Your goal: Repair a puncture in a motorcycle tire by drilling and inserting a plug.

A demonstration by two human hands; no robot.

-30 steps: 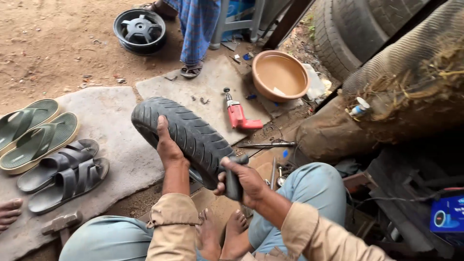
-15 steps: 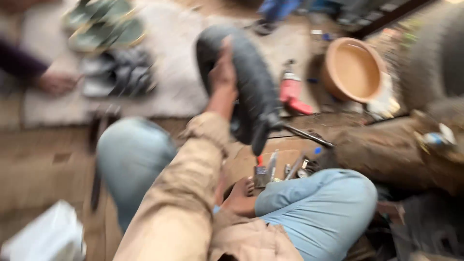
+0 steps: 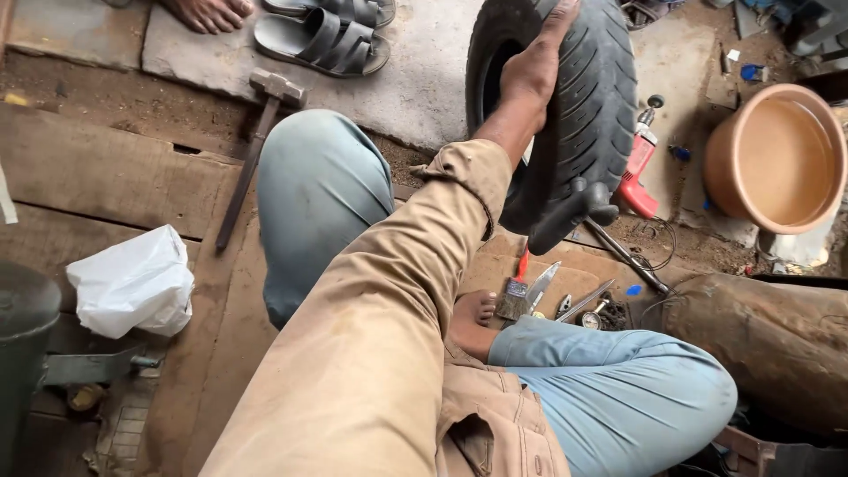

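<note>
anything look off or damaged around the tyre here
Nothing looks broken or spilled. The tyre is held upright off the ground by the left hand. A black-handled tool sticks out from its lower tread. Small tools lie scattered by the foot.

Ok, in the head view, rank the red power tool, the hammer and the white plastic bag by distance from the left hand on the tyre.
From the left hand gripping the tyre:
1. Red power tool, just right of the tyre.
2. Hammer, to the left on the ground.
3. White plastic bag, far lower left on the planks.
</note>
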